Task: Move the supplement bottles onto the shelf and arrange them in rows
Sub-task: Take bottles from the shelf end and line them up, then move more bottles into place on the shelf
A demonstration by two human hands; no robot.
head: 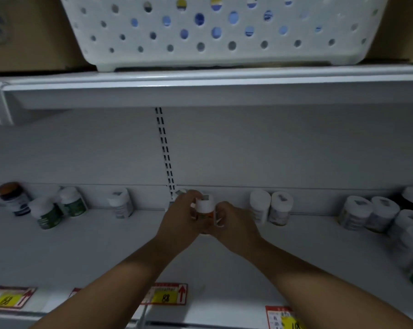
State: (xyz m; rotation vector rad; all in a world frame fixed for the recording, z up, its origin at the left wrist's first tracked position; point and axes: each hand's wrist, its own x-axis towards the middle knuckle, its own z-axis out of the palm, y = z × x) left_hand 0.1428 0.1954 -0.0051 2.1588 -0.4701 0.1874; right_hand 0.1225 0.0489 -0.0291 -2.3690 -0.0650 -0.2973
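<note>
Both my hands meet at the middle of the white shelf [105, 245], near its back wall. My left hand [180, 218] and my right hand [234, 224] grip one small bottle with a white cap and orange label [204, 207] between them. More white-capped supplement bottles stand along the back: two with green labels [58, 207] at the left, one [121, 205] left of centre, a pair [271, 207] just right of my hands, and several [376, 214] at the far right. A dark bottle with an orange cap [13, 198] stands far left.
A white perforated basket [215, 32] holding blue and yellow items sits on the upper shelf [212, 79], with cardboard boxes on both sides. Yellow and red price tags [167, 295] line the shelf's front edge. A slotted upright [164, 148] runs down the back wall.
</note>
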